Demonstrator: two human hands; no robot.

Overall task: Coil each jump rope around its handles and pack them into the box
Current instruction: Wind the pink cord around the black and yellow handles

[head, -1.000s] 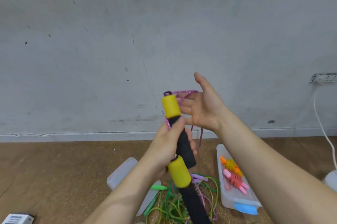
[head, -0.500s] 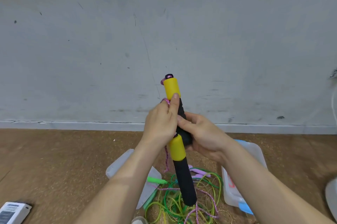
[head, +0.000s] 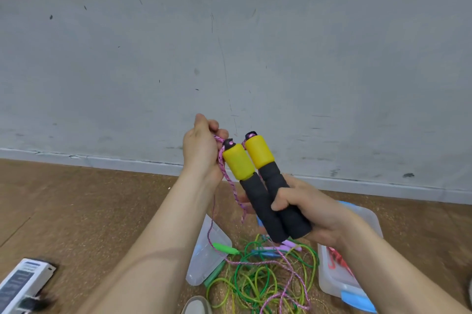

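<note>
Two jump-rope handles (head: 265, 181) with yellow tops and black foam shafts stand side by side, tilted left, in front of the wall. My right hand (head: 304, 211) grips both black shafts together. My left hand (head: 203, 147) pinches the pink braided rope (head: 233, 190) close to the handle tops; the rope hangs down to the floor. The clear plastic box (head: 332, 280) sits on the floor at lower right, partly hidden by my right arm, with a red coiled rope (head: 337, 261) inside.
A tangle of green and yellow ropes (head: 258, 280) with green (head: 226, 248) and purple handles (head: 290, 246) lies on the brown floor. A clear lid (head: 204, 260) lies left of it. A white carton (head: 21, 285) is at lower left; a shoe tip (head: 196, 306) below.
The handles were stacked end to end and gripped by both hands; now they sit side by side in my right hand alone, and my left hand has moved up to pinch the rope.
</note>
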